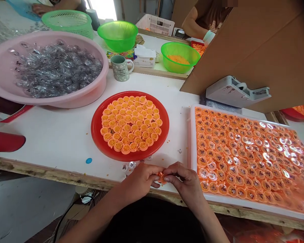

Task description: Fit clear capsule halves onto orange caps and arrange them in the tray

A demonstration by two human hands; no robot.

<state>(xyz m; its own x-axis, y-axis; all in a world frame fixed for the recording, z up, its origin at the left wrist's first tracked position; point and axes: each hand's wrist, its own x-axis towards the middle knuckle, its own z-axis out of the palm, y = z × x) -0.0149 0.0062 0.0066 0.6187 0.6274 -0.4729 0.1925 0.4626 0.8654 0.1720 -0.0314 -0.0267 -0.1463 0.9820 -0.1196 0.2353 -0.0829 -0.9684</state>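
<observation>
Both of my hands meet over the front edge of the table, fingers closed around one small orange cup-shaped piece [162, 178]. My left hand [139, 179] pinches it from the left, and my right hand [183, 180] grips its right side with thumb and fingers. Part of the piece is hidden by the fingertips. Just beyond the hands, a red round tray [97, 141] carries many similar orange cup pieces with yellow bits inside. A few clear plastic caps [132, 165] lie beside my left hand. At my right, a white tray [193, 145] holds rows of orange pieces under clear, printed tops.
A pink basin [101, 86] full of clear plastic caps stands at the left. Behind are a mug [121, 69], green bowls [118, 35] and a tissue box [145, 56]. A tape dispenser [233, 91] sits by a cardboard panel [255, 50]. Other people's arms [191, 25] show across the table.
</observation>
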